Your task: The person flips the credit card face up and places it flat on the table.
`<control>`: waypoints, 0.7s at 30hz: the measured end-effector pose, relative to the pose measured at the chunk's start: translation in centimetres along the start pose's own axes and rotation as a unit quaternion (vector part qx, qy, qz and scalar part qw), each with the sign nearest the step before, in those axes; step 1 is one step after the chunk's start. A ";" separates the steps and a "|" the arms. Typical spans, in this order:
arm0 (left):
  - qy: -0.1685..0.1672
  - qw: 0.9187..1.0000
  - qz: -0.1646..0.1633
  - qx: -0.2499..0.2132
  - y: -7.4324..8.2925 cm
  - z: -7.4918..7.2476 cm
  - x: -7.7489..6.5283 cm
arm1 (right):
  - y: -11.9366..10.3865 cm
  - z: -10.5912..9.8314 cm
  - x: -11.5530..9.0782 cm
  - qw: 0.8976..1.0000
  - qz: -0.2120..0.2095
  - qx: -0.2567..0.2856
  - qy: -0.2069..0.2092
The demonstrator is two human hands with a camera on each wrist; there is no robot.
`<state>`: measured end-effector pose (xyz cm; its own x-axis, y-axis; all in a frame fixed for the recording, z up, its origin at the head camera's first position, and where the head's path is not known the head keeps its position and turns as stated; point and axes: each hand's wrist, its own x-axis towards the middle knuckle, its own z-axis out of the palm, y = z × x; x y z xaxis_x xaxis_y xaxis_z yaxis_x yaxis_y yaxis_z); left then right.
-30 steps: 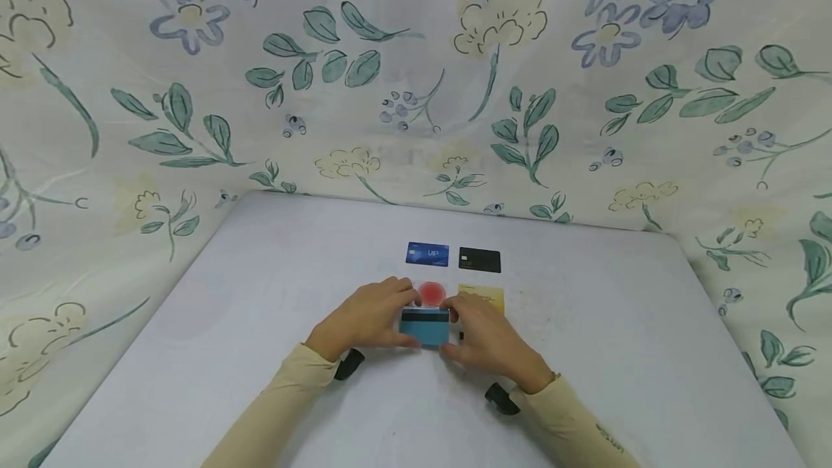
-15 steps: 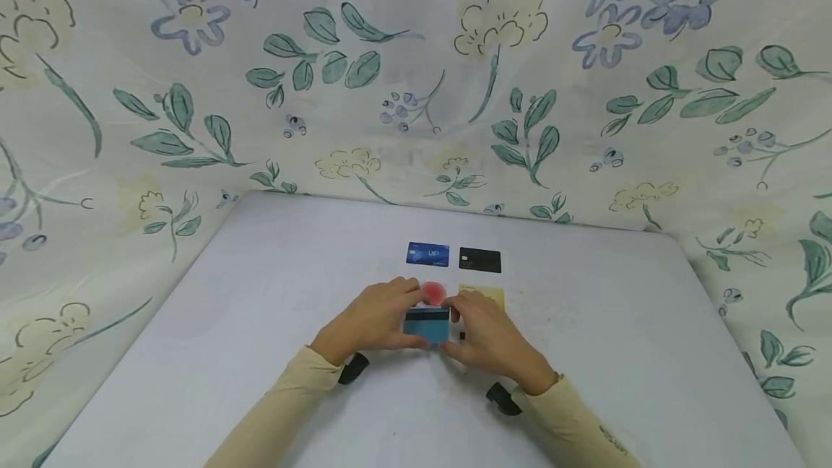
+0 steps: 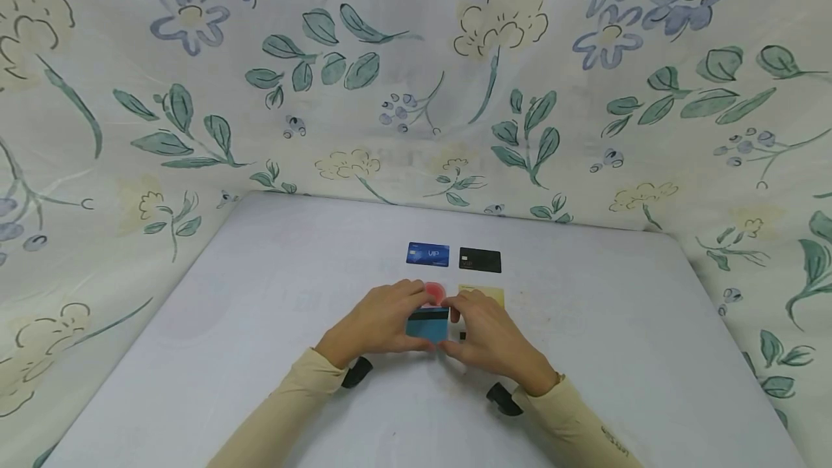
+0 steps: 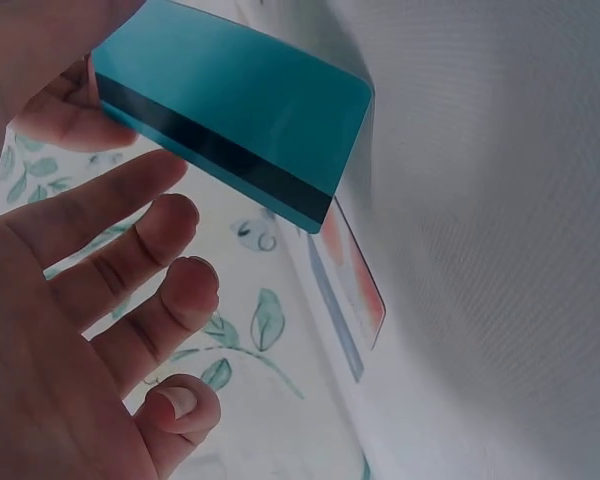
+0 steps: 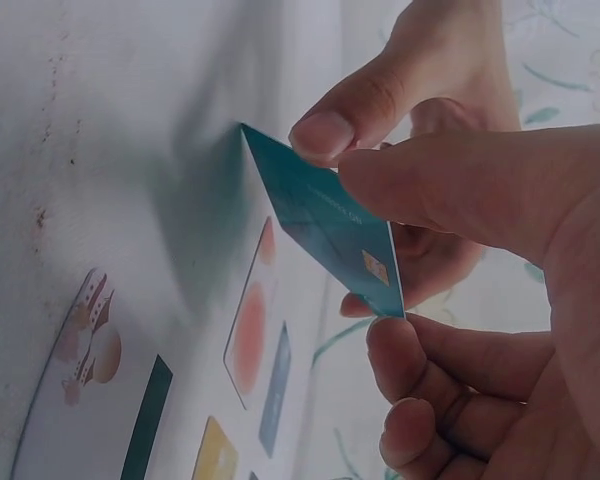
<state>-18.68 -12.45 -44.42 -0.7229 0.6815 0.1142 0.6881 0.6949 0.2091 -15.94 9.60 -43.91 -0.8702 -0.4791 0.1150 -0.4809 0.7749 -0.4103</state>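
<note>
A teal bank card [image 3: 427, 327], with a dark stripe on one face and a gold chip on the other, is held raised between the two hands. My left hand [image 3: 383, 318] has thumb and index finger at its long edges, the other fingers spread in the left wrist view. The right hand [image 3: 489, 331] pinches the chip end with thumb [image 5: 450, 185] and fingertips [image 5: 395, 350]. Behind the teal card lies a card with a red circle [image 3: 434, 292], partly covered by the left fingers. A yellow card [image 3: 490, 295] sits beyond the right hand, which partly hides it.
A blue VIP card [image 3: 427, 254] and a black card [image 3: 479, 260] lie side by side farther back on the white table [image 3: 312, 251]. Another card with a dark stripe [image 5: 148, 418] is mostly hidden under the right hand. A floral cloth [image 3: 416, 92] rises behind.
The left hand has moved slightly right along the teal card, closer to the right thumb, covering more of the card. The right hand has hardly moved.
</note>
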 end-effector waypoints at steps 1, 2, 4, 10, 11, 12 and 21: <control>-0.001 1.000 -0.001 -0.003 0.0 0.0 0.0 | 0.0 0.0 0.0 1.000 -0.002 0.000 0.001; -0.002 1.000 -0.002 -0.005 0.0 0.1 0.0 | 0.0 0.0 0.0 1.000 -0.004 0.000 0.003; -0.002 1.000 -0.002 -0.010 0.1 0.2 0.0 | 0.0 0.0 0.0 1.000 -0.007 0.000 0.007; -0.001 1.000 0.001 -0.021 0.0 0.4 0.0 | -0.1 0.0 0.0 1.000 -0.008 0.001 0.011; 0.000 1.000 0.002 -0.021 0.0 0.4 0.0 | -0.1 0.1 0.0 1.000 -0.008 0.002 0.012; 0.001 1.000 0.002 -0.022 0.0 0.4 0.0 | -0.2 0.1 -0.1 1.000 -0.008 0.002 0.012; 0.010 1.000 0.011 -0.010 0.0 0.2 -0.2 | -0.4 -0.2 -0.2 1.000 0.014 0.011 -0.005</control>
<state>-18.58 -12.56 -44.61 -0.7086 0.6917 0.1394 0.7029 0.6745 0.2260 -15.58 9.41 -43.60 -0.8819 -0.4620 0.0939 -0.4542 0.7791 -0.4322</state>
